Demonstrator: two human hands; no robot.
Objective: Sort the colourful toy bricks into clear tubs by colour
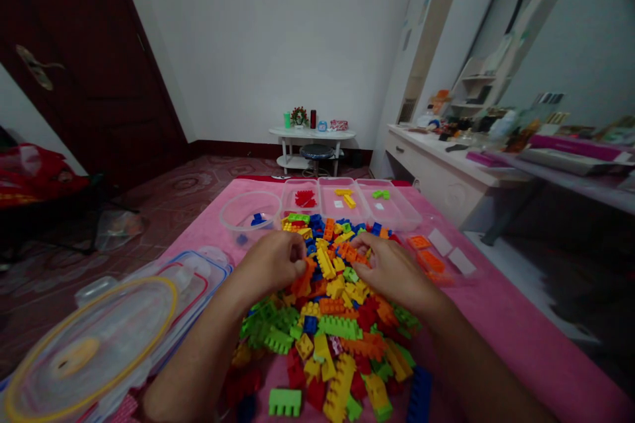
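Note:
A heap of toy building bricks (337, 325) in red, yellow, green, blue and orange lies in front of me, with both hands over its far half. My left hand (276, 260) is closed, its fingers curled on an orange brick (302, 279) at the heap's left side. Opposite it, my right hand (391, 267) pinches another orange brick (350, 252) between thumb and fingers. Between the hands lies a long yellow brick (325, 263). Closer to me, a green brick (284, 402) rests apart on the pink cloth.
Beyond the heap stand a round clear tub (227, 217) with blue bricks and clear boxes with red bricks (305, 199), yellow bricks (349, 201) and green bricks (381, 194). Orange bricks (429, 262) fill a box at right. Clear lids (166, 324) are stacked at left.

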